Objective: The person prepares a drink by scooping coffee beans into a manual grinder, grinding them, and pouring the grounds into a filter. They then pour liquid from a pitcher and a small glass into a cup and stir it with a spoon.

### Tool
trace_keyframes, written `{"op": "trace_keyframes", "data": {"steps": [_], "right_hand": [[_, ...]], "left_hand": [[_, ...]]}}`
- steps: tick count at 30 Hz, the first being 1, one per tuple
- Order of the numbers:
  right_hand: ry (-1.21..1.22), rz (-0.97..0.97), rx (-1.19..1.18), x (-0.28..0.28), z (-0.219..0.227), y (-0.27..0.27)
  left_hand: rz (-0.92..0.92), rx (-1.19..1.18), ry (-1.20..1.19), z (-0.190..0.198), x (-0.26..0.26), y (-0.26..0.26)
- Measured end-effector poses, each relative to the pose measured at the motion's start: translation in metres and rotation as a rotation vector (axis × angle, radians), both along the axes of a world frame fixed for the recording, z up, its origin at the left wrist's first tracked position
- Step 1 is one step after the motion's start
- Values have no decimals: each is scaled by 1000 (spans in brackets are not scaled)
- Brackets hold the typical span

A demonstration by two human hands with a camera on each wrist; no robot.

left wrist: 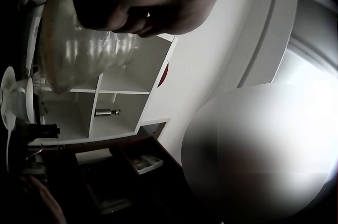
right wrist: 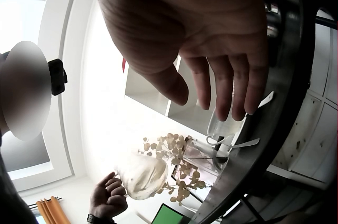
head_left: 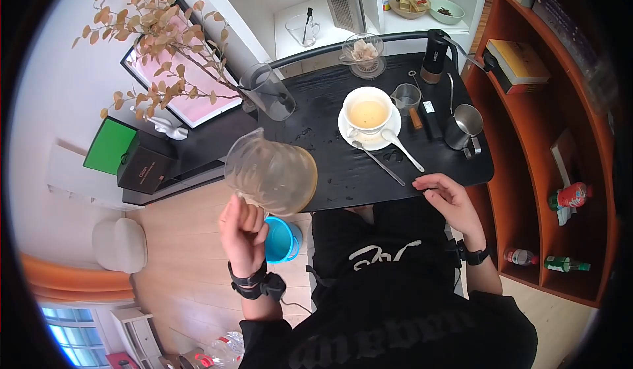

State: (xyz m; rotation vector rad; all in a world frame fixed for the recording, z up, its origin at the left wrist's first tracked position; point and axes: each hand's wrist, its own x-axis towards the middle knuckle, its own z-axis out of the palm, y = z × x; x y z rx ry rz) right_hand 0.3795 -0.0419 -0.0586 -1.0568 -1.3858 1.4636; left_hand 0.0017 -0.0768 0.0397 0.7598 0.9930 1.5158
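1. While the left hand holds a glass jug up by the front left part of the black table, the step in hand looks like steadying or moving it; whether it is tipped, I cannot tell.
2. The left fingers are curled and packed together, apparently pinching the jug's handle, which they hide.
3. The right hand holds nothing near the table's front edge; its fingers are nearly straight with small gaps between, thumb well apart.
4. The next move, I judge, calls for a steady wrist: amber colour near the jug's base suggests some liquid remains.
5. The jug is clear, wavy-ribbed and flared at the lip, probably slick if wet.
6. Smooth and glossy, a white cup of pale yellow liquid stands on a round saucer.
7. A thin metal spoon lies on the dark, grained tabletop, among scattered droplets.
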Motion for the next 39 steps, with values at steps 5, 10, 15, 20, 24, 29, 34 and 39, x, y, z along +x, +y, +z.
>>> {"op": "trace_keyframes", "data": {"steps": [5, 10, 15, 20, 24, 29, 34, 39], "right_hand": [[-14, 13, 18, -2, -3, 0], [-36, 16, 17, -2, -3, -1], [-33, 30, 4, -3, -5, -1], [-45, 43, 12, -5, -3, -2], [-22, 45, 5, -6, -2, -3], [-28, 59, 3, -6, -5, -3], [-41, 66, 22, -8, -3, -4], [-50, 79, 22, -8, -1, -6]], "left_hand": [[49, 37, -107, -13, 5, -5], [200, 121, 568, -35, 15, -5], [-6, -94, -144, -21, 2, -8], [24, -69, 434, -38, 13, -15], [20, 39, 378, -43, 12, -21], [-111, -119, -465, -36, -3, -22], [50, 47, 415, -37, 13, -32], [1, -70, -309, -20, -3, -24]]}}
